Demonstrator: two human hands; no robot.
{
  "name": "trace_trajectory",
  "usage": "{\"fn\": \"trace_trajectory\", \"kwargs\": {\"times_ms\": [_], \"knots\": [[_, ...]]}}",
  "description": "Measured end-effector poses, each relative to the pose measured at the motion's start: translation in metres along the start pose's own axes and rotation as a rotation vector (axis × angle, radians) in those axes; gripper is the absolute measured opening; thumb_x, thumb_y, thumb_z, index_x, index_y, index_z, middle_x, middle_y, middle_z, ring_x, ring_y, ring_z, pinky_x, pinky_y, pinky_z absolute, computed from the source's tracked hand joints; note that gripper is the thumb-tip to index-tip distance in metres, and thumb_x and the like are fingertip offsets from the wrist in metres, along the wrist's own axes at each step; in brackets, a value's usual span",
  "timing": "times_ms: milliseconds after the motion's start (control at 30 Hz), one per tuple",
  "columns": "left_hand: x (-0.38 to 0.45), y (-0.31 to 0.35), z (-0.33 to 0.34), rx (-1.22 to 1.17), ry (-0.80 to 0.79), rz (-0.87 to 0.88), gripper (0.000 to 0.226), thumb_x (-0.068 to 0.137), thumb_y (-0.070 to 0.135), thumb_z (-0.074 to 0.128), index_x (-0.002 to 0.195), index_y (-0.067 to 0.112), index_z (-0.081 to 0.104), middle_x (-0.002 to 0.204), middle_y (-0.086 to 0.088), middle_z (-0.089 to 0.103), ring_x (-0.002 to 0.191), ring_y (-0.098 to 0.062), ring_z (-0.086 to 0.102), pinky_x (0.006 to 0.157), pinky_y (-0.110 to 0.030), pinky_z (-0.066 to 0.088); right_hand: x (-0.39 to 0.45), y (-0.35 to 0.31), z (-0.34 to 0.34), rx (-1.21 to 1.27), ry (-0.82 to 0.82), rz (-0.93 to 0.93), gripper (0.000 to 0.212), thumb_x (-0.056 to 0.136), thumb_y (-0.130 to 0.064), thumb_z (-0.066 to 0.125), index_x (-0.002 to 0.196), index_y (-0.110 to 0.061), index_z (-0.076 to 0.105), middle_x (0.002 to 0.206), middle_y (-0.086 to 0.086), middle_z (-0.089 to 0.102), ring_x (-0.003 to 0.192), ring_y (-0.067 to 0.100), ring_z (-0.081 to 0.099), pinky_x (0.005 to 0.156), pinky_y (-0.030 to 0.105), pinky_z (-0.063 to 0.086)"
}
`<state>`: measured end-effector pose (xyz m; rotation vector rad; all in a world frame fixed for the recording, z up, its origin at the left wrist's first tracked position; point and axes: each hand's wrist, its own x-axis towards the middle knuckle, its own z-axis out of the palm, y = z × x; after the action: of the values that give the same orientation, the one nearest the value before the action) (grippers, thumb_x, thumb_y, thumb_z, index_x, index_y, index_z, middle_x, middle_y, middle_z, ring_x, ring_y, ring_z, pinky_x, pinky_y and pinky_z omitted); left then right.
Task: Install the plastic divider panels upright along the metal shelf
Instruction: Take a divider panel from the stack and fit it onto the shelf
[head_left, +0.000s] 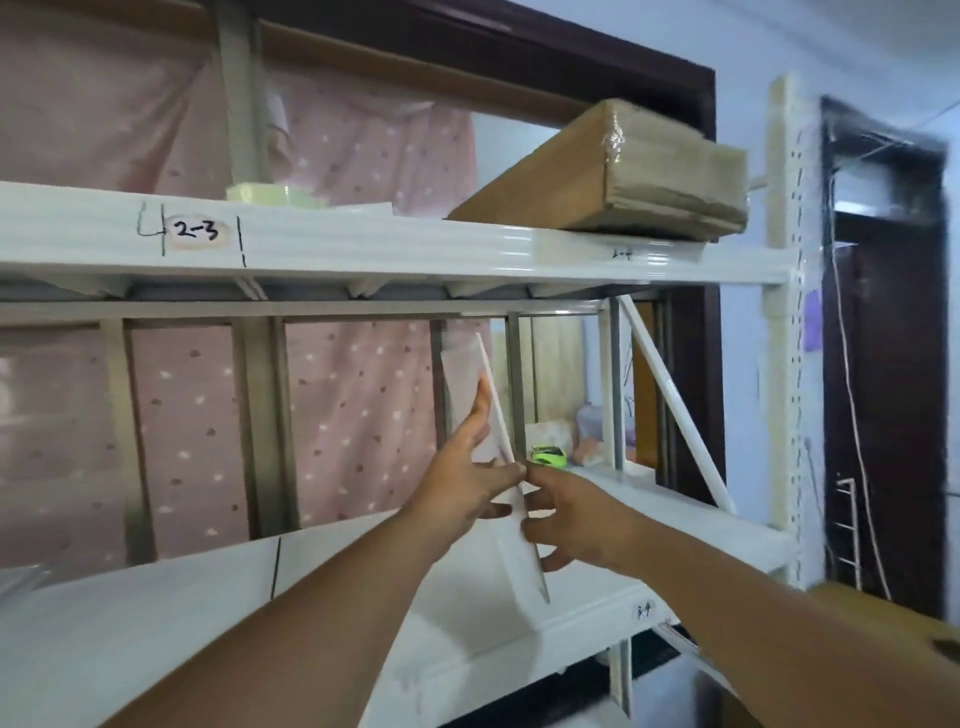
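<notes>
A thin white plastic divider panel (467, 379) stands nearly upright on the white metal shelf (156, 623), leaning slightly, its lower front corner near the shelf's front lip. My left hand (467, 467) presses flat against the panel's left face with fingers spread upward. My right hand (576, 519) grips the panel's front edge from the right side, thumb meeting the left hand. A black line (275, 566) is drawn on the shelf to the left.
The upper shelf beam (363, 249), labelled 2-3, carries a cardboard box (613, 171) and a tape roll (275, 196). A pink dotted cloth (337, 405) hangs behind. A green-black object (548, 455) sits further along the shelf. A diagonal brace (675, 410) and perforated upright (789, 312) stand at right.
</notes>
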<state>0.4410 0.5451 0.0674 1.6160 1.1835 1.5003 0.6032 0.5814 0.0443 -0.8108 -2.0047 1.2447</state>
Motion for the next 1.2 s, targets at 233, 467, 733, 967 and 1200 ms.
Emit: {"fn": "trace_trajectory", "kwargs": {"times_ms": [233,467,733,967,1200], "knots": [[0.045,0.003,0.075,0.102,-0.04,0.069,0.106,0.092,0.013,0.079,0.149,0.074,0.015,0.164,0.005,0.033,0.123,-0.029,0.064,0.086,-0.037,0.061,-0.009,0.025,-0.082,0.013,0.078,0.043,0.064,0.093,0.012,0.059,0.141,-0.031,0.054,0.088,0.005,0.071,0.084,0.026,0.073,0.075,0.044,0.064],[0.076,0.001,0.121,0.076,0.02,0.086,0.102,0.093,0.017,0.078,0.155,0.066,0.014,0.174,0.01,0.014,0.144,-0.035,0.044,0.103,-0.056,0.056,-0.015,0.041,-0.125,-0.037,0.111,0.047,0.069,0.092,0.015,0.052,0.145,-0.03,0.049,0.097,0.021,0.069,0.087,0.034,0.067,0.077,0.044,0.063],[0.102,-0.006,0.149,0.016,0.006,0.101,0.101,0.093,0.005,0.075,0.152,0.068,0.023,0.139,0.018,0.039,0.108,-0.025,0.068,0.084,-0.052,0.065,-0.015,0.071,-0.154,0.01,0.087,-0.023,0.074,0.098,0.006,0.054,0.151,-0.044,0.04,0.125,0.022,0.069,0.113,0.038,0.068,0.094,0.048,0.059],[0.114,-0.01,0.17,0.122,-0.004,0.113,0.102,0.09,0.008,0.072,0.14,0.082,0.023,0.149,0.013,0.04,0.104,-0.029,0.069,0.071,-0.039,0.068,-0.01,0.092,-0.168,0.05,0.067,-0.064,0.067,0.099,0.006,0.05,0.151,-0.037,0.044,0.116,0.013,0.075,0.099,0.026,0.073,0.089,0.045,0.062],[0.124,-0.008,0.18,0.236,0.021,0.168,0.101,0.093,0.013,0.071,0.14,0.083,0.016,0.162,0.011,0.039,0.1,-0.037,0.073,0.075,-0.038,0.068,-0.001,0.101,-0.18,0.103,0.076,-0.115,0.071,0.095,0.008,0.05,0.149,-0.038,0.046,0.092,-0.002,0.079,0.085,0.017,0.075,0.072,0.033,0.062]]}}
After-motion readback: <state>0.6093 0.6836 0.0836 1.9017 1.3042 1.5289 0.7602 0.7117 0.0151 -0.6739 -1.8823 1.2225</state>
